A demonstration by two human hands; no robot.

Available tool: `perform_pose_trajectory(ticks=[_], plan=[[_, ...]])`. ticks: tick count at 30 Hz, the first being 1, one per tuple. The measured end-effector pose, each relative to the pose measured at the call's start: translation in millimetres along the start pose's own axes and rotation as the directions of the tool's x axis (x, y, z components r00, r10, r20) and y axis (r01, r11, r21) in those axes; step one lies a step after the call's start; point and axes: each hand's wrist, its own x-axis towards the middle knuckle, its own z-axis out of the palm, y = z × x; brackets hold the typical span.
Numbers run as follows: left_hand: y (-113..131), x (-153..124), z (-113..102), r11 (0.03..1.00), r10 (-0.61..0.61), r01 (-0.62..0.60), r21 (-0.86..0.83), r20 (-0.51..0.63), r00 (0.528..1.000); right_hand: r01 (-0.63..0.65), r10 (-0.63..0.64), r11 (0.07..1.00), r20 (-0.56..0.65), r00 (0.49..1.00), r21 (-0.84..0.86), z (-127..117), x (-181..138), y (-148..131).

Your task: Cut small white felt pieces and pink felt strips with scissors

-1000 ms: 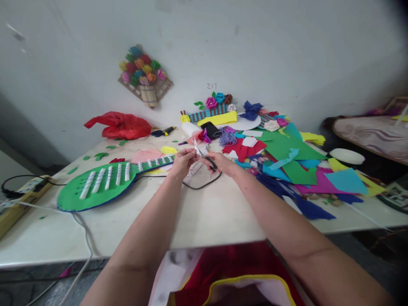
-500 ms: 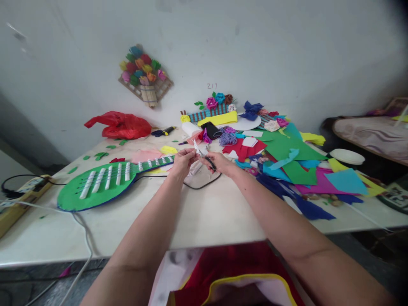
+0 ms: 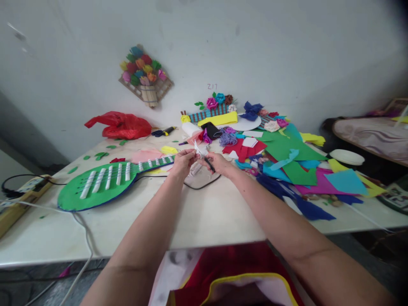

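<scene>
Over the middle of the table, my left hand (image 3: 186, 160) pinches a small piece of white paper (image 3: 196, 146) between thumb and fingers. Close beside it, my right hand (image 3: 219, 163) grips a pair of scissors (image 3: 209, 164) by the dark handles. The blades point up and left, against the white paper; how far apart they are is too small to tell. To the left lies a green paper guitar (image 3: 105, 185) with white strips across its body and neck, its neck end reaching my left hand. A black cable loops on the table below my hands.
Coloured paper sheets (image 3: 283, 148) and scraps cover the right side of the table. A red plastic bag (image 3: 123, 126) and yellow-and-black pliers (image 3: 163, 131) lie at the back left. A phone (image 3: 209, 128) rests behind my hands. A power strip (image 3: 25, 199) stands at the left edge.
The scissors have shifted very slightly in my right hand against the white paper. My left hand and everything else on the table stay in place.
</scene>
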Motion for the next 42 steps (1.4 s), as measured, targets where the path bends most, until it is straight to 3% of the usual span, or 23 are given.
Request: perform_pose_trajectory(ticks=[22, 42], plan=[[-3.8, 2.6, -2.6, 1.000, -0.016, 0.016, -0.002, 0.022, 1.000, -0.051, 0.051, 0.999, 0.007, 0.999, 0.015, -4.8, -9.0, -13.3], [-1.1, 3.4, -3.5, 0.999, -0.046, 0.046, 0.023, 0.002, 0.999, -0.055, 0.054, 0.998, -0.021, 0.998, -0.025, 0.0, -2.1, -5.1]])
